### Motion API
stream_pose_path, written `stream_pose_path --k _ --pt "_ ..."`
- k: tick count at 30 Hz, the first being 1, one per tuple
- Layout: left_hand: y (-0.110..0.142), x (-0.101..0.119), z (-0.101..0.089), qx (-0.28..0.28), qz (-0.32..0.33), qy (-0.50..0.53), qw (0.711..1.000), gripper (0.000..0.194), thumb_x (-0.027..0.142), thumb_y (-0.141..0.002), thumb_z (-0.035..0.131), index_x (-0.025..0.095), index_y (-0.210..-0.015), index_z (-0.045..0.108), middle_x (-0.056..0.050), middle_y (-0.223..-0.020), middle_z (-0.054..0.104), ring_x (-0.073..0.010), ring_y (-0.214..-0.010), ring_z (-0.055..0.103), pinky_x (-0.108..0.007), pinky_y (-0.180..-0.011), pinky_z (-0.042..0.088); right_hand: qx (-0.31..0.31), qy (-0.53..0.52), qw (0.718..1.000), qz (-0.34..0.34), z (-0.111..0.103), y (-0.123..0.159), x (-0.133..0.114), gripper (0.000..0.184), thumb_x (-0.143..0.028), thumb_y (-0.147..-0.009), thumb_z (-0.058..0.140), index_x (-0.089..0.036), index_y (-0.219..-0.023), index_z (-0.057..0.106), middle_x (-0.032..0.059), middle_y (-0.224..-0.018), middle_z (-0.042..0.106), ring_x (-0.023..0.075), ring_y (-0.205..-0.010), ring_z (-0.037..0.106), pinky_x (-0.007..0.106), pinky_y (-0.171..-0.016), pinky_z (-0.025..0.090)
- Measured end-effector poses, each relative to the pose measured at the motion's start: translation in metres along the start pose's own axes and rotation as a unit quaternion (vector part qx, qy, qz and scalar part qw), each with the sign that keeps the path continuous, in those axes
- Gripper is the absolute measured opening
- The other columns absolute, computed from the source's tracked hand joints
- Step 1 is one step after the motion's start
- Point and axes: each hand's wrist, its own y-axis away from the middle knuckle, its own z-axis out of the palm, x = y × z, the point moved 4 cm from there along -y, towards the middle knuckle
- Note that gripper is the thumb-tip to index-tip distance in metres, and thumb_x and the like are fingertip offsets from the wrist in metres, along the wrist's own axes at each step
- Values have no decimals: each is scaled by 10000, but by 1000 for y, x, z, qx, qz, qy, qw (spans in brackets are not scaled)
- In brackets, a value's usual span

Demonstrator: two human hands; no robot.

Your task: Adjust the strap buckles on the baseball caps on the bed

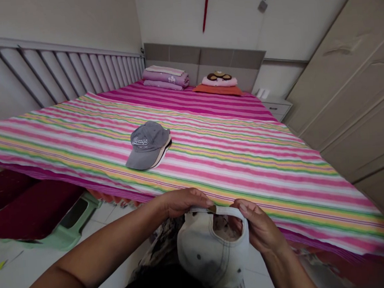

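Observation:
A pale, light-coloured baseball cap (203, 254) is held close to my body, its back strap and half-round opening turned up toward the bed. My left hand (188, 202) pinches the strap near its small brass-coloured buckle. On the other side, my right hand (256, 225) grips the cap's edge beside the opening; some of its fingers are hidden behind the cap. Farther forward on the bed lies a grey cap (149, 136) with white lettering, stacked over other caps whose beige and dark brims show beneath it.
A striped sheet (232, 154) covers the bed. Folded purple bedding (167, 77) and a pink and orange pile (219, 84) rest by the headboard (185, 53). Green stools with dark red tops (40, 209) stand at left. At right are a nightstand (277, 107) and wardrobe (350, 82).

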Motion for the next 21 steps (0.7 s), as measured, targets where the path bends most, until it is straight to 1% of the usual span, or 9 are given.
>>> stream_pose_path --k 3,6,9,11,13,15,16,19,21 --pt "-1 0 0 4 4 9 1000 311 405 -620 689 117 -734 671 -18 -672 626 -113 -616 525 -231 -607 391 8 -4 1000 -3 -1 1 1 314 -405 -680 656 -147 -550 532 -25 -439 473 74 -398 364 201 -415 251" --pt "1 1 3 -3 6 11 1000 359 455 -622 675 117 -742 663 -16 -683 623 -111 -629 523 -231 -623 388 -7 19 1000 7 -2 3 0 331 -413 -722 610 -152 -543 516 -20 -447 477 79 -406 371 211 -425 257" --pt "3 5 5 13 11 -4 1000 337 423 -587 712 114 -704 648 4 -648 599 -90 -623 497 -213 -642 372 -29 86 996 18 -1 4 -4 362 -476 -761 537 -148 -607 544 -12 -479 496 84 -422 386 218 -433 266" --pt "4 6 6 30 7 -8 999 325 399 -558 734 112 -674 633 17 -616 575 -78 -600 475 -205 -629 363 -39 165 985 19 4 5 -11 365 -501 -756 526 -144 -702 580 -9 -521 516 91 -456 416 220 -457 296" --pt "5 5 8 41 -5 -10 999 329 397 -559 731 113 -678 618 21 -605 557 -73 -574 458 -206 -592 352 -44 265 963 1 12 7 -20 331 -474 -723 579 -150 -787 598 -4 -598 547 103 -528 460 222 -501 335" --pt "6 6 10 44 -6 -12 999 338 410 -583 711 116 -711 603 19 -620 546 -70 -558 446 -206 -560 336 -37 358 933 -23 21 8 -30 268 -421 -708 610 -163 -781 598 -7 -649 554 111 -585 479 224 -535 358" --pt "7 7 11 45 4 -14 999 345 419 -601 695 118 -737 596 16 -641 546 -70 -561 445 -206 -552 330 -29 396 917 -31 25 9 -33 234 -398 -718 604 -168 -757 593 -10 -657 551 112 -594 479 223 -539 361" --pt "10 12 12 65 52 -34 996 352 420 -629 672 121 -784 571 14 -678 532 -61 -570 429 -195 -539 307 3 474 878 -57 32 12 -40 179 -348 -759 552 -178 -709 577 -17 -634 548 115 -587 478 228 -539 364" --pt "12 14 11 84 66 -54 993 339 399 -624 679 124 -773 546 27 -658 508 -52 -557 404 -185 -522 283 17 507 858 -77 35 15 -43 137 -312 -761 542 -184 -727 575 -17 -636 558 120 -587 481 232 -536 364"
